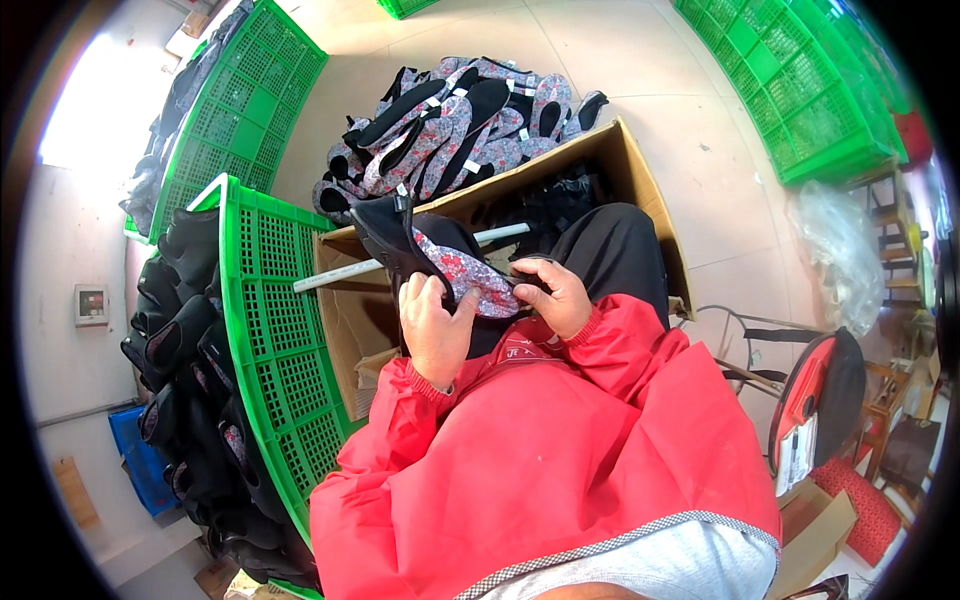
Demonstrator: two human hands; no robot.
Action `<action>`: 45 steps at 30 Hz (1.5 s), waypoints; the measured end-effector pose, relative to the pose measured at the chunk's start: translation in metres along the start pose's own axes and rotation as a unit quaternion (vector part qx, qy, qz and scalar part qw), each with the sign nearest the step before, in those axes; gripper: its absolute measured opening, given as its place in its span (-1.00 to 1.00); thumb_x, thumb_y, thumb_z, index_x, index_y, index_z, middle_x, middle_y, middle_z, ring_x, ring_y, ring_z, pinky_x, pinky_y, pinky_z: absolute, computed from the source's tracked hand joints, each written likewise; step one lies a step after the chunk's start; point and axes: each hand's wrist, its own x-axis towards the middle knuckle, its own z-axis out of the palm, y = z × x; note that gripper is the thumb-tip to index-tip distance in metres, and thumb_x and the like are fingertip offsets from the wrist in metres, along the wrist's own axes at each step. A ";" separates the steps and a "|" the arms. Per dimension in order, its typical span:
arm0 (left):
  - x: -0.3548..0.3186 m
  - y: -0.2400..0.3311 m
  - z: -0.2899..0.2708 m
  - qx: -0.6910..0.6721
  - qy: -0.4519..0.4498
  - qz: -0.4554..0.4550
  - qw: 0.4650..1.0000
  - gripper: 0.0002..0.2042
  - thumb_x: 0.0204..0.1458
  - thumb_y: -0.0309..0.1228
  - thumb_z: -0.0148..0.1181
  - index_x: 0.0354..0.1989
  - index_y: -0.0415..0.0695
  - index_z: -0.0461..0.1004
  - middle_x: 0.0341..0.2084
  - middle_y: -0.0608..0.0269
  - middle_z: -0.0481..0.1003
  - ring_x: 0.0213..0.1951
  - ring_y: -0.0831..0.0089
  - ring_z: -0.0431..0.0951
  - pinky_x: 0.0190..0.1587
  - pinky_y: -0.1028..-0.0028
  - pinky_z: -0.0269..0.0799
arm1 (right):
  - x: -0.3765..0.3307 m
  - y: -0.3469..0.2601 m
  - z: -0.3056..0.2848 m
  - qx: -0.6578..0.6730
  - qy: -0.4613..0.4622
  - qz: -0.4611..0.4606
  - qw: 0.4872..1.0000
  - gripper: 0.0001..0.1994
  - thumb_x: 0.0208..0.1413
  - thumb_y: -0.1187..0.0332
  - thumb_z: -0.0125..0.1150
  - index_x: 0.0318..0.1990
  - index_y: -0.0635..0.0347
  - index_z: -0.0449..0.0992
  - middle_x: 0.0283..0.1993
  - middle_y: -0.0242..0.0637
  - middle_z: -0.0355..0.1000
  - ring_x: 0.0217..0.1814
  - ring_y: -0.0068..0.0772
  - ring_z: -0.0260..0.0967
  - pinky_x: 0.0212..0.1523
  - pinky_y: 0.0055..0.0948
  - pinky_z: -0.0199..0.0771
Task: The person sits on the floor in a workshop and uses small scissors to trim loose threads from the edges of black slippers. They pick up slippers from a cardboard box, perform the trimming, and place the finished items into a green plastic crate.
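Observation:
Over my lap I hold a black fabric shoe upper (465, 272) with a grey and red floral lining turned to view. My left hand (434, 328) pinches its near edge, thumb and fingers closed on the cloth. Closed on the right end of the same piece is my right hand (560, 298), its thumb on the lining's side. A pale pipe (345, 275) passes behind the upper, across an open cardboard box (642, 190). Black pieces (550, 205) lie inside that box; their kind is hard to make out.
Beyond the box, a heap of floral-lined uppers (440, 125) lies on the tiled floor. To my left, a green crate (285, 330) stands beside many stacked black uppers (185, 340). More green crates (790, 90) stand far right, near a clear plastic bag (840, 250) and a chair (820, 400).

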 end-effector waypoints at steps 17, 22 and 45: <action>-0.001 0.008 0.002 0.008 0.049 0.032 0.998 -0.71 -0.28 -0.44 0.43 -0.55 -0.24 0.35 -0.47 0.07 0.34 -0.32 0.05 0.35 -0.26 0.19 0.29 | -0.004 0.005 0.006 0.246 0.062 0.101 0.962 -0.64 0.11 0.51 0.22 0.09 0.23 0.40 -0.09 -0.30 0.47 -0.15 -0.62 0.40 -0.12 -0.55 0.44; 0.010 0.022 0.017 -0.074 0.071 0.062 0.993 -0.71 -0.27 -0.43 0.43 -0.53 -0.22 0.36 -0.49 0.08 0.34 -0.35 0.06 0.38 -0.29 0.20 0.31 | -0.011 0.001 -0.004 0.173 0.058 0.025 0.983 -0.53 0.05 0.48 0.34 0.13 0.29 0.35 0.02 -0.25 0.40 0.03 -0.50 0.36 0.06 -0.51 0.39; -0.038 -0.020 -0.006 -0.621 -0.137 -0.388 0.666 -0.79 0.27 -0.22 0.04 -0.31 -0.08 0.44 -0.45 0.40 0.51 -0.41 0.62 0.48 -0.30 0.59 0.39 | -0.017 -0.070 0.021 0.053 -0.086 0.004 0.995 -0.76 -0.02 0.53 0.40 -0.17 0.24 0.54 -0.28 -0.27 0.54 -0.29 -0.56 0.47 -0.24 -0.56 0.46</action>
